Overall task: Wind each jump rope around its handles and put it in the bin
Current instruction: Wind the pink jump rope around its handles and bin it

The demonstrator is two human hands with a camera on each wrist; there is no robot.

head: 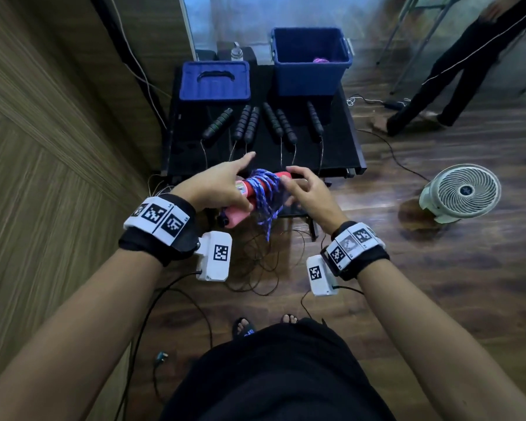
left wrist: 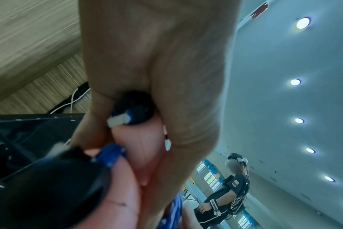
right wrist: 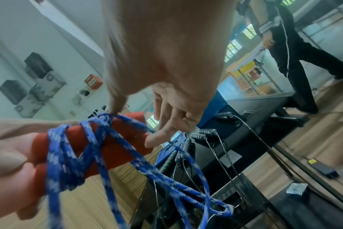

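My left hand (head: 222, 185) grips two pink-red foam handles (head: 255, 189) side by side, its index finger pointing forward. A blue-and-white braided rope (head: 263, 192) is wound round them in several crossing turns, and a loose loop (head: 268, 229) hangs below. My right hand (head: 307, 189) sits at the handles' far end, fingers loosely spread. In the right wrist view a fingertip (right wrist: 153, 142) touches the handle end (right wrist: 127, 148) and another (right wrist: 113, 110) rests on the rope (right wrist: 100, 139). The left wrist view shows the black handle caps (left wrist: 135, 111). The blue bin (head: 312, 77) stands open at the back.
A purple bundle (head: 321, 60) lies in the bin. Its blue lid (head: 214, 82) lies at the left of the black table (head: 340, 147), beside several black-handled ropes (head: 249, 123) whose cords hang to the floor. A white fan (head: 462, 192) and a standing person (head: 456, 74) are at the right.
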